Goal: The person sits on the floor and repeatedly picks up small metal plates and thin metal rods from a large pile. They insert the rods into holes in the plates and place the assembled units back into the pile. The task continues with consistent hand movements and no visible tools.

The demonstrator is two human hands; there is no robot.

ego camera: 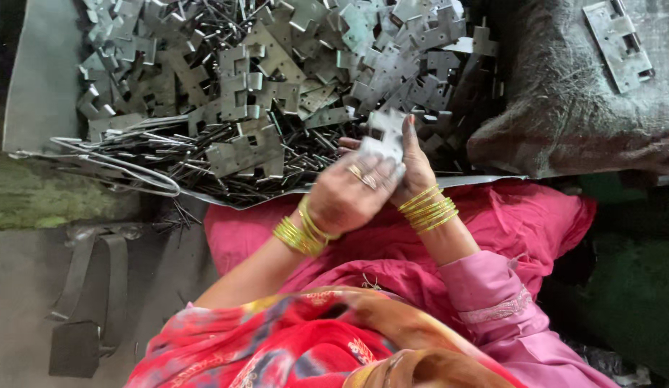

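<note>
My left hand (349, 192), with a ring and gold bangles, and my right hand (418, 167), also with gold bangles, meet over my lap. Together they grip a small grey metal hinge plate (385, 135), held upright just in front of the pile. My left fingers cover the plate's lower part, and my right fingers lie along its right side. Whether a pin is in either hand is hidden. Behind the hands lies a big heap of similar notched hinge plates (277, 65), mixed with thin dark metal pins (169, 154).
The heap rests on a grey metal sheet (39, 79). A finished hinge (618, 43) lies on a dark sack (564, 108) at the upper right. Bent wire loops (133, 172) stick out at the left. Pink cloth (507, 215) covers my lap. A dark strap (97, 287) lies on the floor.
</note>
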